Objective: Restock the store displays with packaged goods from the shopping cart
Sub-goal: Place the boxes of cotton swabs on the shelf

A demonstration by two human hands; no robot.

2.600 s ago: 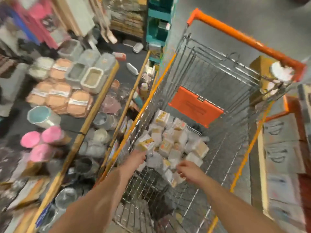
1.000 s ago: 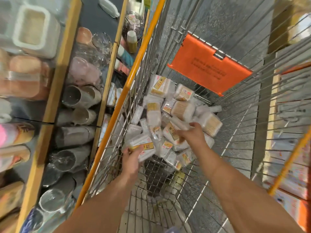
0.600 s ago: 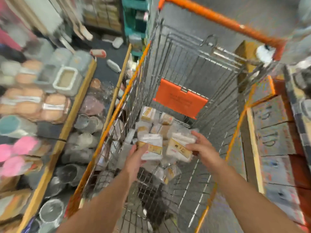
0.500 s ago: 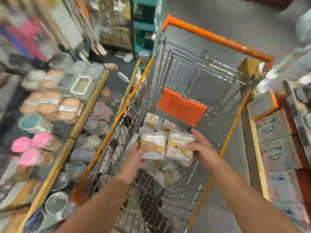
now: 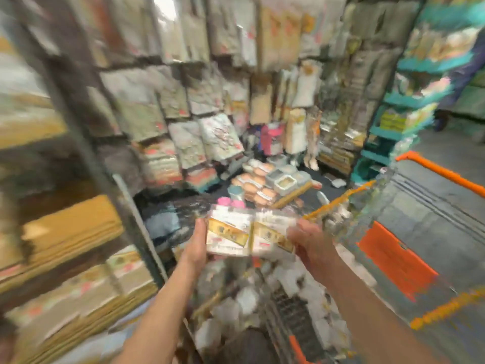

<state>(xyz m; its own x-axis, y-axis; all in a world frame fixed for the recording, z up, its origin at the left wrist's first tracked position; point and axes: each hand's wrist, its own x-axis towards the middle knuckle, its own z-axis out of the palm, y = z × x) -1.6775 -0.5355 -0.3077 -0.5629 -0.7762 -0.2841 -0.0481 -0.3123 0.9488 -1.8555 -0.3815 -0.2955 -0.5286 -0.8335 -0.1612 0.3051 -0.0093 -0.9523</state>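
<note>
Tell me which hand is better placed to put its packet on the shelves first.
Probably the left hand. It holds the left packet on the side nearest the shelves, which stand to the person's left. The right hand holds the right packet on the cart's side, farther from them.

Evenly lit indoors, heavy motion blur throughout, smearing worst toward the wide-angle edges

The picture is blurry. The left hand (image 5: 196, 248) holds one clear packet (image 5: 227, 236) with a yellow label, and the right hand (image 5: 312, 249) holds another packet (image 5: 273, 237) just beside it — edges touching. The cart (image 5: 443, 174) with an orange handle stands at the right. Shelves (image 5: 183, 101) full of bagged goods fill the back.
</note>
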